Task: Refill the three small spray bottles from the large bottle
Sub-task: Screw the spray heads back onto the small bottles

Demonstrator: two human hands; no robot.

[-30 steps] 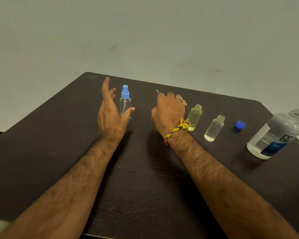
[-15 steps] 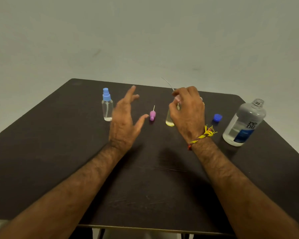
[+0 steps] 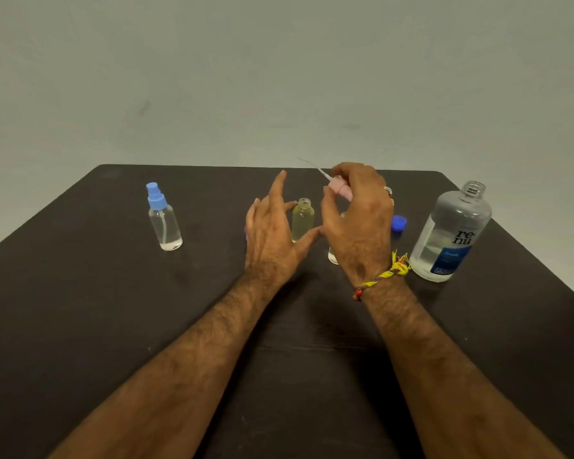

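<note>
Just left of the right hand (image 3: 358, 223), which pinches a pink spray head (image 3: 340, 188), the left hand (image 3: 272, 233) spreads beside the yellowish bottle (image 3: 303, 220).

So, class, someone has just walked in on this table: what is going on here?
A person is mid-refill. The right hand holds a pink spray pump with a thin dip tube above the table. The open left hand reaches around a small uncapped bottle of yellowish liquid. A clear small bottle with a blue spray cap stands apart. The large clear bottle stands open, its blue cap beside it.
</note>
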